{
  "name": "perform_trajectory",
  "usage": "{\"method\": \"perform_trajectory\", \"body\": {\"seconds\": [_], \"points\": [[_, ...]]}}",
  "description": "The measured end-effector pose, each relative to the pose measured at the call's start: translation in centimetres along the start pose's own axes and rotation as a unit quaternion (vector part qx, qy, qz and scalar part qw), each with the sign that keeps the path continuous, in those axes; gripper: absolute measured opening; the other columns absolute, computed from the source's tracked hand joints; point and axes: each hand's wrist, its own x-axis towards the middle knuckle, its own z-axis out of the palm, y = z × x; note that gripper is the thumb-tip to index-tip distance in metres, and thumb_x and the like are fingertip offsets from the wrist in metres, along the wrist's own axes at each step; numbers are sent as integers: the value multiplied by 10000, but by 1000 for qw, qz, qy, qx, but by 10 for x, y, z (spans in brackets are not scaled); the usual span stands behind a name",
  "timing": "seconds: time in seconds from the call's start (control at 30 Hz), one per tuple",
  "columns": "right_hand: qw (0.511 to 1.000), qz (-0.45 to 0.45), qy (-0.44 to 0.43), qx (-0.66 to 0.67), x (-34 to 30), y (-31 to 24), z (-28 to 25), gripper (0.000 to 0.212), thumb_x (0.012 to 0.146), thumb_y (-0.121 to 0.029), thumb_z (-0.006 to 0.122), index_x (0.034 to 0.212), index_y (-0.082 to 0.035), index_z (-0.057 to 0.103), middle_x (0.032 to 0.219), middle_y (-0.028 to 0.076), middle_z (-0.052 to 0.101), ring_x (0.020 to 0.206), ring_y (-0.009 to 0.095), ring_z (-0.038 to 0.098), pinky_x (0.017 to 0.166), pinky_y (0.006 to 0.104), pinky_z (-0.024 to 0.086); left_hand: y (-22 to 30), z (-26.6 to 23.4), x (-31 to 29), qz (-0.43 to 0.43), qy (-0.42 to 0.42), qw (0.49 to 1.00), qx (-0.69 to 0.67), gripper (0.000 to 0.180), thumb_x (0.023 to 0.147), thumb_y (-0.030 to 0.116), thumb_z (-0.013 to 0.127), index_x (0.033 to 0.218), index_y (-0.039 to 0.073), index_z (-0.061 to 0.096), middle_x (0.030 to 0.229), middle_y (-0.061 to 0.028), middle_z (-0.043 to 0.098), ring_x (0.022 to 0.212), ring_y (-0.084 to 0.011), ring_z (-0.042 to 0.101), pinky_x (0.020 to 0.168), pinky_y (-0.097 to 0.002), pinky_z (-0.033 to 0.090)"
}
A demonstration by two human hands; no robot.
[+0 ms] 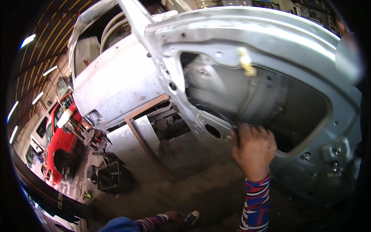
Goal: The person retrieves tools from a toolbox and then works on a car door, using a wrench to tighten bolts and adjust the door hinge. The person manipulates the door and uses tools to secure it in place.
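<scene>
A grey car door [247, 29] fills the right side, its inner face toward me, with a large cutout in the panel. My right hand [253, 149] is at the cutout's lower edge, fingers curled; a dark thing shows by the thumb, too blurred to name. From there a thin dark line runs up left inside the cutout. A yellowish piece [246, 62], blurred, sits at the cutout's upper edge. Low in the view, my left hand [172, 216] hangs small and dim near a dark shoe [192, 217], away from the door; its fingers cannot be made out.
Left of the grey door stands a white car body [116, 77]. Below it are a rusty metal bar [141, 139] and a pale sheet [129, 135]. A black crate [112, 178] rests on the floor; a red car [62, 141] is farther left.
</scene>
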Motion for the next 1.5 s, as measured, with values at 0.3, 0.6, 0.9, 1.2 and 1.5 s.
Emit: {"method": "perform_trajectory", "body": {"seconds": [0.3,0.6,0.9,1.2,1.5], "points": [[996,57,-45,-52,18,-27,2,179,801,-233,715,868,-71,680,778,110,676,736,330,638,677,423,462,-87,18,-56,-133,-25,967,-214,635,867,577,606,1172,31,717,1188,-221,697,1155,-351,656,988,-446,507],[973,173,-154,1,40,-40,-7,397,833,-384,742,877,5,680,759,213,641,669,400,617,621,435,476,-211,63,-81,-120,-118,974,-150,600,863,563,612,1073,17,746,1161,-234,702,1125,-365,665,980,-421,508],[910,180,-214,305,107,-99,52,506,942,-368,699,1157,89,658,1041,168,712,993,222,645,941,337,485,-174,-6,-91,-296,-61,923,-239,518,925,489,604,1145,35,722,1175,-248,689,1149,-396,645,997,-444,500],[971,171,-140,93,90,-111,86,335,909,-393,700,959,-67,756,738,200,683,728,402,684,672,454,518,-152,12,-107,-304,63,888,-339,499,915,467,621,1122,25,723,1077,-244,717,1041,-412,688,903,-459,542],[849,246,-382,269,149,-137,63,498,882,-351,790,1070,90,653,985,102,687,937,190,613,893,330,480,-84,138,-91,-515,252,674,-466,387,945,349,602,990,-15,723,1081,-255,701,988,-415,690,885,-494,537]]}}
